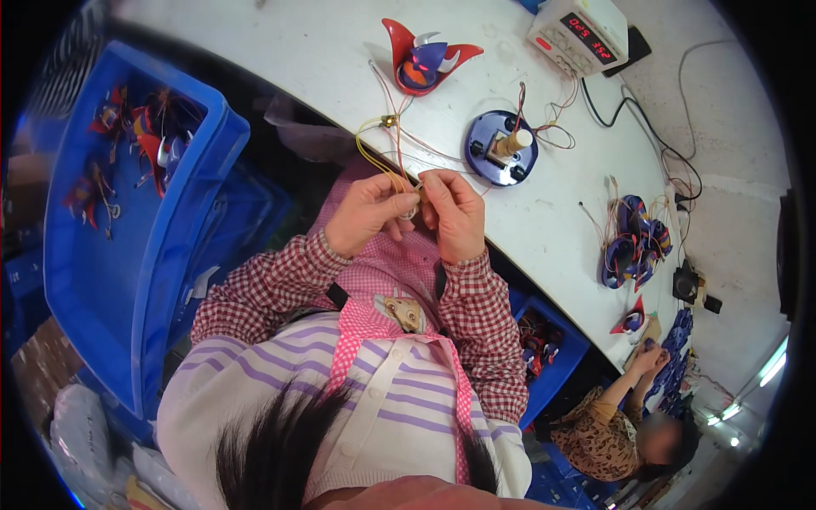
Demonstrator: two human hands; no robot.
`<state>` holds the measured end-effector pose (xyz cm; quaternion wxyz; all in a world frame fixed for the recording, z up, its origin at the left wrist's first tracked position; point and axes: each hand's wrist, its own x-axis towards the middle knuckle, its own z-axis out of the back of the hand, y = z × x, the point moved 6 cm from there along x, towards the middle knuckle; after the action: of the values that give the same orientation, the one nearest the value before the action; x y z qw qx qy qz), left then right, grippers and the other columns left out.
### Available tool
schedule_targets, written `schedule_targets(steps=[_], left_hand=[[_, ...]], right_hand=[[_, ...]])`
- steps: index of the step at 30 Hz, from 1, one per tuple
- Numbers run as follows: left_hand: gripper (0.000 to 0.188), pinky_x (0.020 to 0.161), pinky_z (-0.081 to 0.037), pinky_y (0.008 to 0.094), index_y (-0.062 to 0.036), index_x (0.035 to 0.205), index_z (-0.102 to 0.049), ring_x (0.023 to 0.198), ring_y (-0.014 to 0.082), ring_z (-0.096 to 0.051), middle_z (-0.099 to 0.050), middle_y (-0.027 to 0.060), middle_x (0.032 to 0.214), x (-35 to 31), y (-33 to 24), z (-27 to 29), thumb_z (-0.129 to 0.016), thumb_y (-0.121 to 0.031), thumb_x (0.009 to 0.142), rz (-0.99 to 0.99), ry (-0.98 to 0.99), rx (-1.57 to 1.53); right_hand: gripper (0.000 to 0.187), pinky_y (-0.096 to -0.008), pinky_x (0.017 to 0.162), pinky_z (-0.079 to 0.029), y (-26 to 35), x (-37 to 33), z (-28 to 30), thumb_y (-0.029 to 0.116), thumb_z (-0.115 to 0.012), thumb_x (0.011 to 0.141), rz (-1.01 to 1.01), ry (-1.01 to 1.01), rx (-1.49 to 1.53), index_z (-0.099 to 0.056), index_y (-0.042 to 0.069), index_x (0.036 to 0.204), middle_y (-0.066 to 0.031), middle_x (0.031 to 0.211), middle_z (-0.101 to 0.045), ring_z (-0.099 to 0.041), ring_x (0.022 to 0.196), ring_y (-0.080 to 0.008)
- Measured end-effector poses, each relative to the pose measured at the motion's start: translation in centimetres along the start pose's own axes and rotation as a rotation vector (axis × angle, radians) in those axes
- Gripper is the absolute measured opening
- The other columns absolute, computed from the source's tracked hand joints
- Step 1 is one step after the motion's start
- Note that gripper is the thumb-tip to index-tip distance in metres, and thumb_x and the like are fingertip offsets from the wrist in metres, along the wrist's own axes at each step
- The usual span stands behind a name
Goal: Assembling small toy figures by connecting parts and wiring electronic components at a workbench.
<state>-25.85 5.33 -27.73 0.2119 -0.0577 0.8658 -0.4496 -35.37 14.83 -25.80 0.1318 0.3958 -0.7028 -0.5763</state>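
Note:
At the front edge of the white table, my left hand and my right hand are close together, each in a pinch. Between the fingertips is a small piece with thin wires, too small to make out fully. Yellow wires loop from my left fingers up to a small brass-coloured part at the table edge. Thin wires also run toward a red-winged purple toy figure lying farther back. Right of my hands, a round dark-blue base carries a beige cylindrical post and trailing wires.
A power supply with a red display stands at the far right. More wired purple toy parts lie along the table. A blue bin with toy figures is at my left; another blue bin sits below the table. A co-worker works at lower right.

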Motion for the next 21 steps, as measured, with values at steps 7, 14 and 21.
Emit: schedule_targets(steps=[7, 14, 21], left_hand=[[0.016, 0.045, -0.046, 0.0179, -0.0022, 0.095, -0.061, 0.061, 0.0086, -0.062, -0.064, 0.0035, 0.079, 0.3, 0.3, 0.2, -0.065, -0.017, 0.091, -0.022, -0.089, -0.034], [0.013, 0.045, -0.048, 0.0175, -0.0032, 0.098, -0.059, 0.06, 0.0081, -0.062, -0.063, 0.0016, 0.079, 0.3, 0.5, 0.6, -0.064, -0.014, 0.092, -0.006, -0.115, -0.026], [0.015, 0.044, -0.044, 0.017, -0.0038, 0.099, -0.062, 0.059, 0.0053, -0.06, -0.061, -0.0009, 0.076, 0.5, 1.0, 0.7, -0.064, -0.016, 0.092, -0.046, -0.114, 0.087]], right_hand=[[0.02, -0.0192, 0.056, -0.041, 0.5, -0.1, -0.4, 0.017, -0.06, 0.097, 0.197, -0.038, -0.21, -0.06, 0.0, 0.108, -0.002, 0.091, -0.059, -0.052, 0.067, -0.0063], [0.02, -0.0285, 0.058, -0.049, 4.1, -2.0, -1.3, 0.001, -0.069, 0.084, 0.77, -0.138, -0.954, -0.064, -0.001, 0.103, -0.0115, 0.091, -0.057, -0.061, 0.067, -0.0204], [0.02, -0.0315, 0.056, -0.05, 3.9, -2.2, -2.1, -0.004, -0.071, 0.08, 0.814, -0.094, -1.017, -0.065, -0.001, 0.099, -0.0123, 0.088, -0.058, -0.063, 0.067, -0.0243]])
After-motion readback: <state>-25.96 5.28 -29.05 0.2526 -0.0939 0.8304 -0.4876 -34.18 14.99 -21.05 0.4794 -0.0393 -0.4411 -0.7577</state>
